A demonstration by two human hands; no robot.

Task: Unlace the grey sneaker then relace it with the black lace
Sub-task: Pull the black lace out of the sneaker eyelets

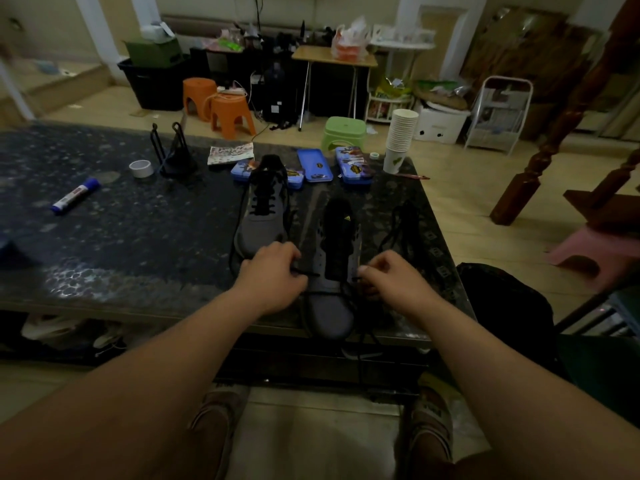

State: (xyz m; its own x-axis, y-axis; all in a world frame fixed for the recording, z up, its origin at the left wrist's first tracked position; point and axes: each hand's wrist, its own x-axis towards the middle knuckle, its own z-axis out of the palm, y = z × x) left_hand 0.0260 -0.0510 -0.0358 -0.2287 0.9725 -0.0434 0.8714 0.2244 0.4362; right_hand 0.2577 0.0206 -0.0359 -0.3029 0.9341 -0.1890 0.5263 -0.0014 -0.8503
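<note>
Head view: grey sneaker (329, 317) lies on the dark table (138, 220) at its near edge, toe toward the person, tongue pulled open, most eyelets bare. Black lace (311, 274) crosses the lowest eyelets just above the toe & trails off over the table edge. L hand (273, 271) sits at the shoe's left side, thumb & fingers pinching one lace end. R hand (391, 278) is at the right side, fingers curled, pinching the other stretch of lace by an eyelet. A 2nd sneaker (261, 216), fully laced, stands just left & further back. Loose dark lace (401, 223) lies right of the shoe. Behind: blue tins (315, 166), paper cup stack (401, 133), tape roll (141, 168), glue stick (74, 195) far left.
</note>
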